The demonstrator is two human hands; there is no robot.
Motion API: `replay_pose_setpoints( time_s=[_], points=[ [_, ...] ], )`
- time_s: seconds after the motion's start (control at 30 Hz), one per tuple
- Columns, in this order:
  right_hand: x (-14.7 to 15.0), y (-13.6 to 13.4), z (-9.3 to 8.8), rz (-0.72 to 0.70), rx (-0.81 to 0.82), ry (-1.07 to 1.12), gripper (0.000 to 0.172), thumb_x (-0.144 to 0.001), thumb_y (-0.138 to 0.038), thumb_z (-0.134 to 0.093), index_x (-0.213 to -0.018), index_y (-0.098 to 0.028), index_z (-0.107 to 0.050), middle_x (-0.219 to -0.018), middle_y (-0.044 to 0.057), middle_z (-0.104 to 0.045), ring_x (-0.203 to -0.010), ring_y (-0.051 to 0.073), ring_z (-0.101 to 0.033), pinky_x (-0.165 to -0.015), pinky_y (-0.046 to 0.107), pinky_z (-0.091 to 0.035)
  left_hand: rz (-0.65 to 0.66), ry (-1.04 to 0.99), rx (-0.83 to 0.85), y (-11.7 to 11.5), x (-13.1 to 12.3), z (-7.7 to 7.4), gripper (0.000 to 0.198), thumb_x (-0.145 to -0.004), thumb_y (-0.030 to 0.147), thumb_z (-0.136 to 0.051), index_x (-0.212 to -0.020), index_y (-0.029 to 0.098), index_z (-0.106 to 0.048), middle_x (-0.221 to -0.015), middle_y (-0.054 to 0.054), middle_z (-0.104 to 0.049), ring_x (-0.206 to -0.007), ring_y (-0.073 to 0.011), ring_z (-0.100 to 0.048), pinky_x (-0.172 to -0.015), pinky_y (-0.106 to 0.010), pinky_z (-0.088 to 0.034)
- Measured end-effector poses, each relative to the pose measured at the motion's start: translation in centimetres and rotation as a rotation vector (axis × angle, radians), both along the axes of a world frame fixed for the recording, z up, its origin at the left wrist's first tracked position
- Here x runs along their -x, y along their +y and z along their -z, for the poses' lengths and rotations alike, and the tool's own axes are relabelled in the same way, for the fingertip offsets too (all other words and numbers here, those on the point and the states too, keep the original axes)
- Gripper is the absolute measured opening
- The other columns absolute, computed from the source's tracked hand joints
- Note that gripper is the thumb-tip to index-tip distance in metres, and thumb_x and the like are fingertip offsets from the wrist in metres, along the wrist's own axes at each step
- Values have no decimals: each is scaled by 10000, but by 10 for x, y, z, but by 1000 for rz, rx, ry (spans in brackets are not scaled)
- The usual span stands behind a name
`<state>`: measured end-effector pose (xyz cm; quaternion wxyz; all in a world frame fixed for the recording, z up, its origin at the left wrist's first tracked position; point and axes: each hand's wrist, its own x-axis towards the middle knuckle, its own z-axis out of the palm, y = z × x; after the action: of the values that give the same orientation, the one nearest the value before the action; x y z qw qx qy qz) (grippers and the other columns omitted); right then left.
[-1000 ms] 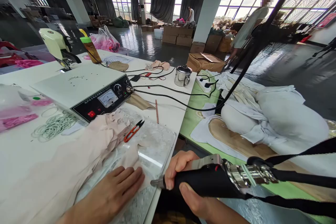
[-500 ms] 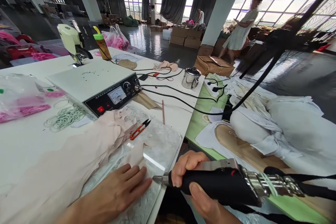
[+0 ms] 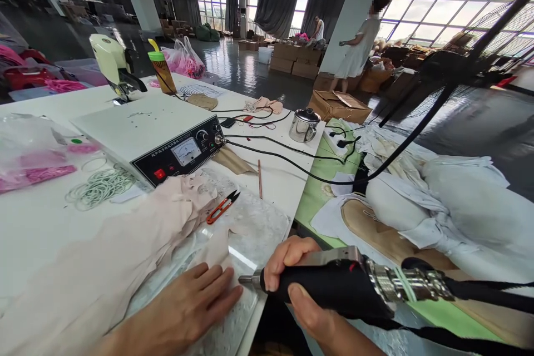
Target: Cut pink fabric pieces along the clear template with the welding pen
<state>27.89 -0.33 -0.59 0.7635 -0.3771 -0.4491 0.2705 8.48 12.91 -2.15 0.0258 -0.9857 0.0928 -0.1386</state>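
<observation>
My left hand [image 3: 196, 300] lies flat with fingers stretched out on a small piece of pale pink fabric [image 3: 217, 247], over a clear sheet [image 3: 267, 228] on the table. My right hand [image 3: 300, 283] is wrapped round a black corded handheld power tool [image 3: 334, 286]. The tool's pointed metal tip is beside my left fingertips, near the table edge; whether it touches the fabric I cannot tell. Red-handled thread snips [image 3: 223, 207] rest just beyond the fabric piece. A stack of pale pink fabric pieces [image 3: 120, 239] lies to the left.
A black-fronted control box [image 3: 183, 150] with a dial stands behind the fabric, its cable running right. Beyond are a pencil [image 3: 260, 178], a steel mug [image 3: 304, 124] and a bottle [image 3: 162, 72]. White garments [image 3: 450, 200] pile up at right. A person [image 3: 359, 47] stands farther back.
The power tool in my right hand has shifted slightly left, its tip closer over my left fingertips. My left hand stays nearly in place. In the background, the person in pale clothing has moved left.
</observation>
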Motion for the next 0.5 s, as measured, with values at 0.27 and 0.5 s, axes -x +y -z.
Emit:
replay_pose_setpoints(
  time_s=[0.27,0.5],
  points=[
    [-3,1,-14,17,88,-129,188,-921,-453,-598,-906,-289,-507,-731,15,-621,-541,173,-559,-513,342,-498,-20,6,69,0,7,1,452,-1017,52,-285,-1365,160,-553,-1292,-151,-624,-1078,-267,-577,-898,-404,-495],
    [-4,4,-16,41,6,-133,141,-917,-399,-592,-986,-310,-507,-762,-9,-611,-531,149,-567,-527,308,-504,-60,9,50,-2,9,0,455,-1053,79,-265,-1387,185,-556,-1318,-133,-621,-1114,-261,-590,-910,-401,-494]
  ],
)
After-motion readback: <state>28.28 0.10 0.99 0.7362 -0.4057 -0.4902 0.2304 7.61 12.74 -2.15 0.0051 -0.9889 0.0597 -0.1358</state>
